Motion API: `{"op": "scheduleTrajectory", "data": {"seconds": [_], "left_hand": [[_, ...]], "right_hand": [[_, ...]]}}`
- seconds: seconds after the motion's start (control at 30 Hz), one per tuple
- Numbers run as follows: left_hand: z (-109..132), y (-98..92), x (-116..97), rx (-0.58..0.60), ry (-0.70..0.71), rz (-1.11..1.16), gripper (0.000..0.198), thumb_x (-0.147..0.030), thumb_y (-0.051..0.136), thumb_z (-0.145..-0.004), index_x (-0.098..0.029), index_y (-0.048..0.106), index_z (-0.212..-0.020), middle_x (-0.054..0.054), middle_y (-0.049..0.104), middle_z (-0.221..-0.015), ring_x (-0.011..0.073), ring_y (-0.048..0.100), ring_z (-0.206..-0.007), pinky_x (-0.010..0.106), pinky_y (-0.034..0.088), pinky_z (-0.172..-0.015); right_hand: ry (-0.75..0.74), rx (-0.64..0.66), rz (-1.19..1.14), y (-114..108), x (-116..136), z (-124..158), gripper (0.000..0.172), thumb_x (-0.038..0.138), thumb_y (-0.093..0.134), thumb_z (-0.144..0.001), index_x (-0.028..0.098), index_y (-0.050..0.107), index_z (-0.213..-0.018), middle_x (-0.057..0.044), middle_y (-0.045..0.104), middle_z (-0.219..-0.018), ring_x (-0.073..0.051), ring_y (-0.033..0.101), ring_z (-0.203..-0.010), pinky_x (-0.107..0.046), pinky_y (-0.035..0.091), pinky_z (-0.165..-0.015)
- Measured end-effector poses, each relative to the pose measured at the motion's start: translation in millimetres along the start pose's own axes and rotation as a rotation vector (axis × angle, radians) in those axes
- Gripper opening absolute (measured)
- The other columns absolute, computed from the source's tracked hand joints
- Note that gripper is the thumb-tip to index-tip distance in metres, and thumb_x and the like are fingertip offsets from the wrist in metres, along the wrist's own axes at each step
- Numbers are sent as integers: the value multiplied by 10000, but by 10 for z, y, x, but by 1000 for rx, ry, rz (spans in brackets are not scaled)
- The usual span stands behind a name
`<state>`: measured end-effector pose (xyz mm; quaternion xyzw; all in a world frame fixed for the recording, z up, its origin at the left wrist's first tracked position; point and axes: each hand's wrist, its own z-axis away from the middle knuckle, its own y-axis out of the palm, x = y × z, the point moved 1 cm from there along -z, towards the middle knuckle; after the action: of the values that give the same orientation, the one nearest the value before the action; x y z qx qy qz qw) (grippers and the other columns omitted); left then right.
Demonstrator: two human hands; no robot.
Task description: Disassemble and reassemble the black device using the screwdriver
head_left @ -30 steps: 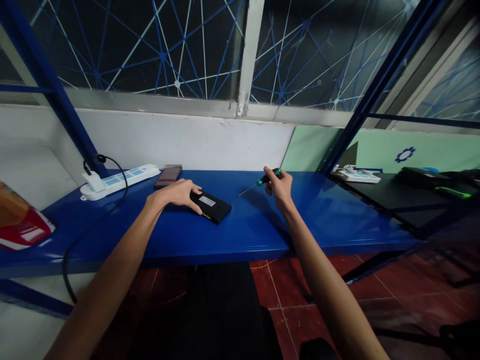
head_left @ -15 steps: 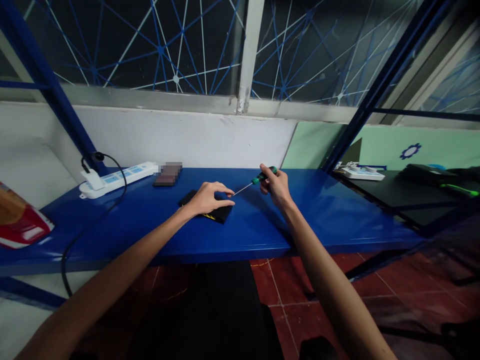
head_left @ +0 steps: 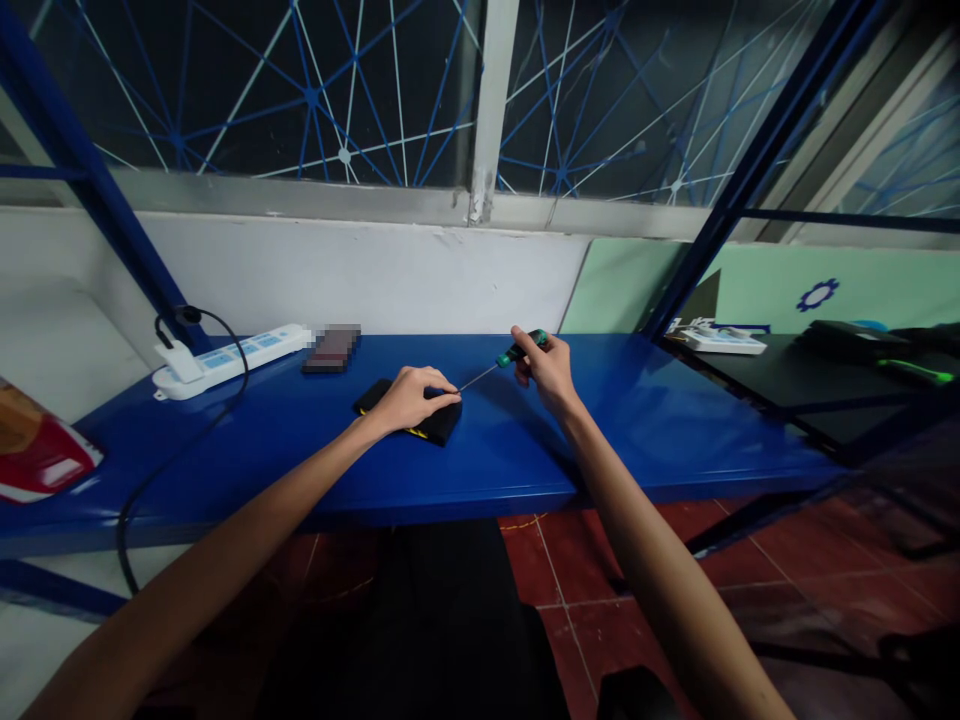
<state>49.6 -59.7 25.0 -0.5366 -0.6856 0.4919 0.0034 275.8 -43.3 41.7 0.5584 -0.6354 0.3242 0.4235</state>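
My right hand (head_left: pixel 549 372) is wrapped round the green and black handle of a screwdriver (head_left: pixel 517 350), raised over the blue tabletop. Its thin metal shaft slants down to the left. At the far end of that shaft, the thumb and fingers of my left hand (head_left: pixel 412 398) are pinched together at the tip. Whether a small part sits between them is too fine to see. Beneath the left hand lies a flat black pouch or case (head_left: pixel 442 425) with yellow marks along its near edge, partly covered by the hand.
A white power strip (head_left: pixel 255 350) with a plugged-in black cable (head_left: pixel 180 440) lies at the back left, beside a blurred-out dark rectangular object (head_left: pixel 331 348). A red package (head_left: pixel 45 450) stands at the left edge. Blue frame posts (head_left: pixel 720 230) rise on both sides.
The thumb and fingers of my left hand have closed at the screwdriver's tip; they were apart before. My right hand still holds the handle, with little movement.
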Motion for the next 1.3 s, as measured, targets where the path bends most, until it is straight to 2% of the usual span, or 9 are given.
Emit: {"op": "scheduleTrajectory", "data": {"seconds": [0.23, 0.33, 0.53, 0.6, 0.7, 0.83, 1.0, 1.1, 1.3], "left_hand": [[4, 4, 16, 2, -22, -28, 168, -345, 632, -847, -228, 750, -868, 49, 735, -915, 192, 664, -856, 332, 507, -798], [-1, -33, 26, 59, -31, -41, 242, -405, 628, -848, -226, 735, -972, 57, 715, -1009, 199, 652, -923, 334, 488, -835], [16, -210, 63, 346, -82, -93, 693, -556, 698, -729, -289, 518, -1343, 84, 629, -1211, 270, 571, -1112, 401, 426, -937], [28, -253, 41, 457, -58, -103, 834, -563, 751, -660, -333, 439, -1398, 78, 591, -1280, 297, 523, -1178, 428, 399, -970], [41, -273, -15, 529, -39, -128, 921, -560, 789, -605, -376, 394, -1417, 68, 532, -1359, 321, 481, -1224, 451, 389, -982], [46, -258, -56, 504, -48, -140, 863, -537, 781, -630, -358, 432, -1399, 78, 544, -1346, 324, 508, -1195, 460, 405, -964], [19, -305, 4, 344, -43, -50, 828, -489, 784, -645, -289, 469, -1384, 93, 607, -1278, 304, 546, -1172, 450, 407, -982], [0, -372, 44, 258, -68, 25, 785, -466, 769, -673, -265, 481, -1376, 102, 595, -1301, 294, 543, -1200, 446, 406, -1002], [-6, -443, 43, 189, -86, 40, 683, -427, 746, -707, -261, 532, -1334, 97, 581, -1328, 301, 510, -1250, 462, 389, -1027]], "right_hand": [[-46, 26, 48, 15, 30, 29, 406, 551, 667, -763, 230, 443, -655, 74, 411, -439, -82, 430, -330, -252, 323, -313], [-43, 14, 40, 10, 35, 24, 403, 536, 672, -762, 231, 439, -641, 70, 414, -432, -86, 435, -328, -256, 322, -312], [-26, -86, -33, -62, 75, -19, 400, 491, 684, -756, 234, 421, -598, 65, 420, -415, -86, 420, -313, -253, 301, -301], [-22, -111, -48, -84, 83, -29, 405, 494, 687, -747, 234, 417, -594, 72, 405, -404, -83, 412, -305, -249, 293, -297], [-16, -130, -59, -102, 76, -37, 416, 512, 693, -733, 231, 419, -596, 71, 423, -398, -81, 407, -293, -245, 280, -290], [-22, -141, -68, -111, 58, -46, 419, 524, 700, -720, 223, 433, -603, 52, 493, -432, -79, 412, -286, -243, 274, -282], [-51, -140, -57, -116, 67, -50, 388, 509, 678, -750, 221, 452, -621, 70, 447, -423, -78, 419, -301, -238, 307, -296], [-64, -127, -52, -103, 70, -43, 372, 517, 674, -754, 214, 482, -657, 56, 493, -462, -84, 448, -321, -235, 330, -301], [-92, -80, -70, -55, 74, -15, 368, 524, 682, -756, 210, 502, -691, 48, 511, -462, -101, 487, -323, -240, 354, -303]]}}
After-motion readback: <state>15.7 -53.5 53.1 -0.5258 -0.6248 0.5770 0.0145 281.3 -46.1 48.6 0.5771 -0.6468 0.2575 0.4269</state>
